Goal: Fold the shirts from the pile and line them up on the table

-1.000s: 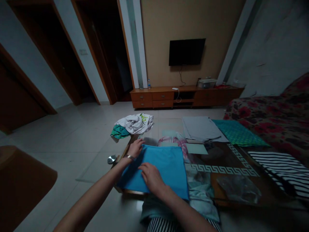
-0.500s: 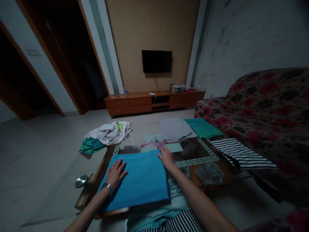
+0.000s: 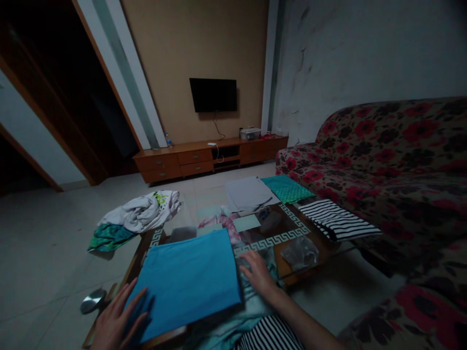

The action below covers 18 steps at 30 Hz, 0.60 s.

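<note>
A folded blue cloth (image 3: 189, 282) lies flat on the near left part of the glass-topped coffee table (image 3: 260, 241). My left hand (image 3: 118, 311) is at its near left edge, fingers spread; whether the fingertips touch the fabric I cannot tell. Just beyond the cloth's right edge, my right hand (image 3: 257, 272) hovers with its fingers apart and holds nothing. Below that hand, a pale teal garment (image 3: 251, 296) is close to my lap, beside black-and-white striped fabric (image 3: 270, 333).
Around the table's far side lie a crumpled white garment (image 3: 142, 211), folded grey cloth (image 3: 248, 193), green cloth (image 3: 286, 188) and striped cloth (image 3: 333, 218). A clear plastic bag (image 3: 299, 253) sits at right. A floral sofa (image 3: 383, 155) stands right; a TV cabinet (image 3: 195, 158) is beyond.
My left hand has slid from the cloth's upper left toward its near left edge. My right hand has left the far right corner and moved nearer. The view has turned right.
</note>
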Each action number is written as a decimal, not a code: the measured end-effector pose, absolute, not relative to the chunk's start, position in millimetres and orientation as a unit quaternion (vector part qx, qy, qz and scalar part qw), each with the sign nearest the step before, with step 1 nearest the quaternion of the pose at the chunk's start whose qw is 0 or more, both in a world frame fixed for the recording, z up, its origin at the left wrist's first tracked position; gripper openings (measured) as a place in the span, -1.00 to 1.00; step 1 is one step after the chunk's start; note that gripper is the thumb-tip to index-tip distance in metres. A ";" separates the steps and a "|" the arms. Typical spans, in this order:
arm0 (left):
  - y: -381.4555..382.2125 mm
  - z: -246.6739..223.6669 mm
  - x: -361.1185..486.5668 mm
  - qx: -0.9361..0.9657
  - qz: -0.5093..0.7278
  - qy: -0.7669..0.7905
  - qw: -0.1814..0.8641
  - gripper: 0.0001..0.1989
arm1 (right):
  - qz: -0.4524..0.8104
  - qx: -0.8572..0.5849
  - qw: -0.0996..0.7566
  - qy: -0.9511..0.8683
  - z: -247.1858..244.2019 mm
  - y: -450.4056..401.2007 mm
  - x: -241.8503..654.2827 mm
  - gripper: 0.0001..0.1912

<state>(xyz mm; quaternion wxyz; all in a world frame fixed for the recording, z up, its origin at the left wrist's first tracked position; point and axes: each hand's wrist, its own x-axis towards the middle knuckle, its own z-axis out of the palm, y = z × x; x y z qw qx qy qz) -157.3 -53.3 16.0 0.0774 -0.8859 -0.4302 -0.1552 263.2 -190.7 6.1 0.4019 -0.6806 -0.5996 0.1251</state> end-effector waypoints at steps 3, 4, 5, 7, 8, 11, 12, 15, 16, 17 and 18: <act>-70.5 13.8 -163.3 -0.905 -0.121 -0.403 0.056 -0.51 | 0.162 -0.664 0.395 -0.614 17.4 -221.8 248.0 -0.72; -76.3 12.5 -163.7 -0.907 -0.109 -0.403 0.050 -0.49 | 0.169 -0.665 0.387 -0.616 20.2 -229.3 243.2 -0.70; -82.1 11.6 -163.1 -0.908 -0.099 -0.405 0.050 -0.47 | 0.173 -0.666 0.378 -0.619 22.0 -235.1 239.0 -0.67; -93.1 11.4 -159.8 -0.907 -0.081 -0.409 0.056 -0.41 | 0.174 -0.664 0.353 -0.635 23.0 -242.1 232.0 -0.59; -97.8 12.2 -157.5 -0.907 -0.074 -0.410 0.061 -0.40 | 0.170 -0.660 0.336 -0.650 22.3 -243.7 229.2 -0.55; -106.0 16.8 -150.9 -0.901 -0.069 -0.422 0.074 -0.41 | 0.142 -0.637 0.284 -0.703 17.8 -243.4 223.1 -0.49; -106.9 18.4 -149.5 -0.898 -0.074 -0.427 0.075 -0.42 | 0.130 -0.632 0.272 -0.714 16.1 -242.3 222.1 -0.52; -106.3 22.6 -148.6 -0.895 -0.096 -0.430 0.060 -0.51 | 0.100 -0.626 0.262 -0.728 13.0 -238.8 225.0 -0.72; -105.9 24.1 -149.0 -0.897 -0.099 -0.429 0.049 -0.54 | 0.092 -0.621 0.263 -0.732 13.0 -237.7 228.4 -0.76; -105.7 26.0 -149.4 -0.899 -0.098 -0.425 0.036 -0.57 | 0.087 -0.614 0.265 -0.738 13.7 -236.7 233.3 -0.77; -106.0 28.2 -149.5 -0.903 -0.092 -0.419 0.022 -0.59 | 0.084 -0.607 0.269 -0.743 15.1 -235.6 239.7 -0.77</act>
